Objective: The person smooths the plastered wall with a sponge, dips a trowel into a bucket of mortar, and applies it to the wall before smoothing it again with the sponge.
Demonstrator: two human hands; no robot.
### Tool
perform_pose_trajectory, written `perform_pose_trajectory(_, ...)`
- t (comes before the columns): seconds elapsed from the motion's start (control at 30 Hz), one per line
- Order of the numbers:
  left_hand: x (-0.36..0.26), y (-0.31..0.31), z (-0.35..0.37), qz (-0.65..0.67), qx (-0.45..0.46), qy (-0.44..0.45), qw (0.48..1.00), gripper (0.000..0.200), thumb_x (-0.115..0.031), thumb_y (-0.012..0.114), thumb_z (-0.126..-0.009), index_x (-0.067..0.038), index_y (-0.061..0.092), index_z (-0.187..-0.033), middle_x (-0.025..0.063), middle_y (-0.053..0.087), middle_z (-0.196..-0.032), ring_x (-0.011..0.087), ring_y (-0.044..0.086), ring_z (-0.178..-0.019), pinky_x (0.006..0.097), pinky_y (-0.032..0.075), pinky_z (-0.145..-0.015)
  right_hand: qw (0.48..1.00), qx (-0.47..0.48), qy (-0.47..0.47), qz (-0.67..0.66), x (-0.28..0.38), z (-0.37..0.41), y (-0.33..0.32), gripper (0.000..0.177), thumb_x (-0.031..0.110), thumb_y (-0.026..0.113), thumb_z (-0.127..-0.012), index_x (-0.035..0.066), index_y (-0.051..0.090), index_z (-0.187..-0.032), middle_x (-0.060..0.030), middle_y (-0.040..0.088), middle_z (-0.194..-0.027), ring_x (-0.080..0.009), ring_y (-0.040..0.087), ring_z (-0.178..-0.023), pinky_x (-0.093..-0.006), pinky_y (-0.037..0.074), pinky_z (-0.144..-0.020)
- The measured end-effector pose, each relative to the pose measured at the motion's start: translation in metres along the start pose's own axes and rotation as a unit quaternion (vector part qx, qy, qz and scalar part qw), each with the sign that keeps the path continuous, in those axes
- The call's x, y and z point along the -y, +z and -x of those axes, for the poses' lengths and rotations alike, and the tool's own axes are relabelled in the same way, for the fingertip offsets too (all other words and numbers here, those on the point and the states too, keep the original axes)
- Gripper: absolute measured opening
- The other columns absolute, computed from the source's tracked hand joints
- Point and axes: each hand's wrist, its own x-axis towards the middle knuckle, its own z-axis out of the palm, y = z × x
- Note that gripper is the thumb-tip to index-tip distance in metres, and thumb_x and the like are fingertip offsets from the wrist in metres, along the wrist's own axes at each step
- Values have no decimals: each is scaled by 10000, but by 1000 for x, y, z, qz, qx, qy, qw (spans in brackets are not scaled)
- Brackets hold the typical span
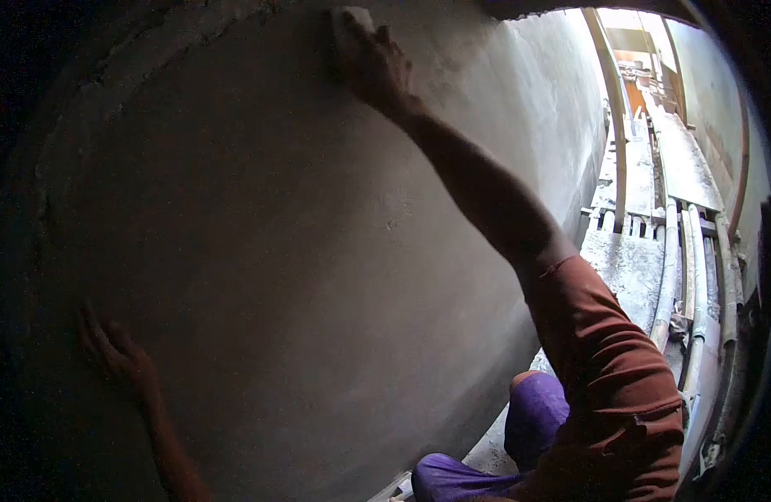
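the right hand (pixel 381 71) is found raised high against the plastered wall (pixel 344 276), its fingers narrowed over a pale block (pixel 357 17), which appears to be a sponge or float; shade and the hand's own cover prevent a firmer identification. the pale block lies at the far end of those fingers, on the wall side, and appears to bear on the plaster, though the contact face is hidden. its long axis cannot be established, as only one pale end shows past the fingers. the left hand (pixel 122 356) is placed well below and to the left of the right-hand fingers; its own fingers are extended, slightly parted, laid against or very near the wall, with nothing seen in them. the governing relation is judged to be that of block to wall: the right hand is the nearer by far, the block is within its fingers, and the bare plaster extends downward from them. a small pitted mark (pixel 394 223) is noted below the right-hand fingers, and a rough ridge (pixel 147 71) to their left. beyond the right sleeve (pixel 616 351), well to the right of the fingers, stand an upright pole (pixel 617 134) and bamboo poles (pixel 668 276) beside a dusty board (pixel 624 259). purple trousers (pixel 538 414) show far below the right-hand fingers.
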Motion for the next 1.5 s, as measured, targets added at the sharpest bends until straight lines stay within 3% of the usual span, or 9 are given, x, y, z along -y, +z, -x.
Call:
perform_pose_trajectory(0.2,-12,-8,-4,-49,4,5,999,479,-305,342,-1107,-126,434,-1542,152,438,-1566,338,407,-1448,519,313,-1181,983,161,-30,-90,0,84,-53,689,399,662,-945,318,351,-1555,-205,522,-1313,-401,552,-1191,-557,534,-854)
perform_pose_trajectory(0.47,-17,-17,-12,-6,8,0,1000,487,-320,330,-1109,-121,436,-1541,142,445,-1565,331,422,-1439,518,317,-1173,998,10,37,-51,29,-1,5,704,343,709,-893,349,405,-1528,-179,550,-1272,-400,610,-1101,-519,548,-877)
perform_pose_trajectory(0.53,-4,-6,-7,-4,-2,10,1000,487,-323,335,-1110,-115,441,-1537,143,438,-1570,328,427,-1436,509,320,-1173,995,-77,-50,32,44,12,17,688,342,694,-905,350,400,-1527,-200,544,-1264,-415,604,-1116,-527,547,-873)
perform_pose_trajectory(0.73,-6,-4,-5,-34,-3,4,999,496,-329,335,-1110,-105,435,-1541,143,440,-1570,322,426,-1441,501,306,-1181,987,145,-51,-55,40,89,-54,665,389,671,-926,348,389,-1527,-192,558,-1252,-417,605,-1127,-536,544,-876)
perform_pose_trajectory(0.87,-9,-4,-5,15,-1,1,1000,501,-336,329,-1110,-101,436,-1540,146,440,-1571,321,420,-1446,499,308,-1179,995,88,-14,-37,22,23,-28,631,392,650,-945,356,404,-1525,-189,557,-1254,-415,599,-1136,-537,540,-890)
perform_pose_trajectory(0.93,-4,-3,-4,-12,-2,9,1000,508,-348,331,-1109,-100,433,-1540,146,427,-1580,322,419,-1446,502,314,-1173,998,-50,22,-43,26,-8,8,622,400,651,-945,371,419,-1521,-182,558,-1253,-406,593,-1151,-527,551,-878)
perform_pose_trajectory(1.07,0,-1,-3,20,0,-7,1000,516,-361,331,-1109,-97,428,-1542,145,424,-1582,321,417,-1447,507,312,-1173,998,-36,-33,36,53,37,6,641,394,679,-928,366,431,-1518,-169,563,-1245,-394,590,-1161,-517,559,-872)
perform_pose_trajectory(1.13,-6,-8,-5,-48,16,10,999,514,-361,333,-1110,-100,425,-1543,143,424,-1581,318,419,-1444,509,315,-1172,981,159,-59,-94,44,73,-32,714,418,607,-980,353,255,-1597,-203,397,-1530,-408,513,-1228,-617,515,-907)
perform_pose_trajectory(1.5,-8,-7,-4,24,6,-12,1000,497,-349,319,-1113,-126,429,-1544,140,424,-1580,322,412,-1445,524,313,-1171,994,62,-11,-91,21,18,-17,708,418,697,-912,340,383,-1541,-191,511,-1367,-414,561,-1165,-579,534,-854)
